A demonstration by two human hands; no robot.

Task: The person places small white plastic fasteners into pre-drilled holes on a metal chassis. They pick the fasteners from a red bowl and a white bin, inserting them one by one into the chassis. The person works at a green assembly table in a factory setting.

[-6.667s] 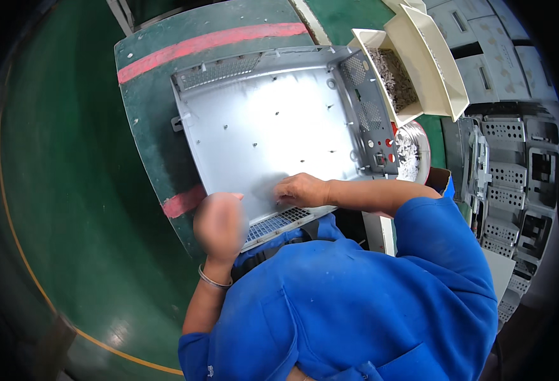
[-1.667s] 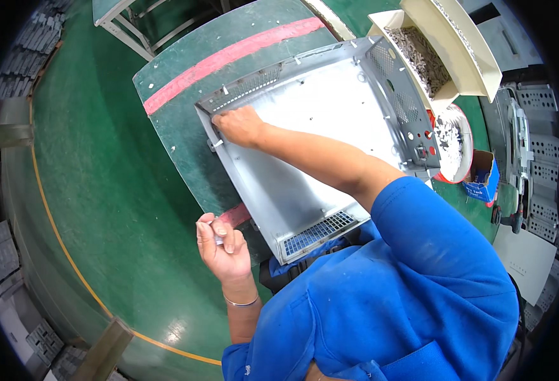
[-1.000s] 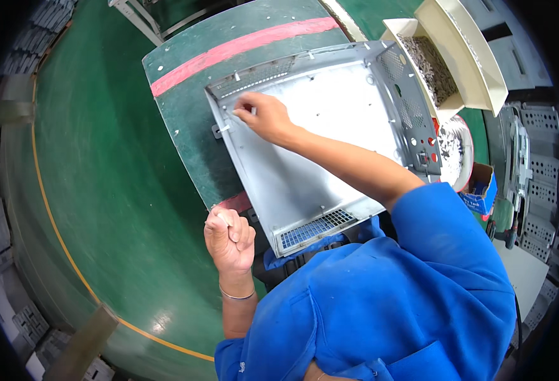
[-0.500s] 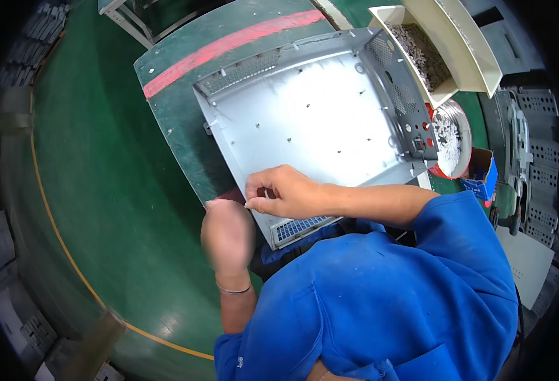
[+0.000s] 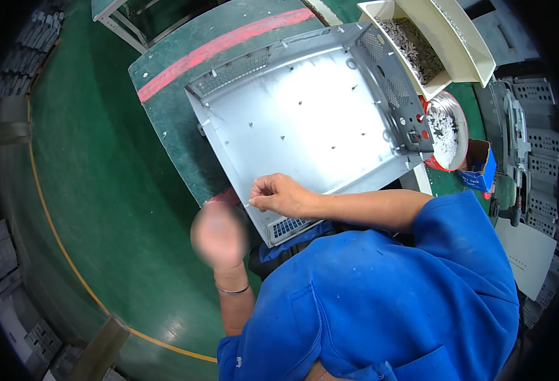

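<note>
A shallow grey metal chassis (image 5: 267, 165), open at the top, lies tilted across the table. Small studs dot its floor, and its walls carry perforated panels. Over the near left corner of the chassis, my right hand (image 5: 281, 194) is closed, thumb and fingertips pinched together. Whatever the pinch holds, if anything, is too small to make out. My left hand (image 5: 219, 235) is just outside the same corner, by the left wall. It is blurred, so its fingers cannot be read.
Beneath the chassis is a green table (image 5: 171, 136) with a red stripe. To the right stand a cream bin (image 5: 441, 86) of small parts, a red-rimmed bowl (image 5: 462, 127) with white pieces and a small blue box (image 5: 479, 181). Perforated metal panels (image 5: 541, 143) stand at the far right.
The view has shifted slightly. My right hand has lifted a little off the wall, its fingers still pinched. My left hand has moved slightly left and away from the corner.
</note>
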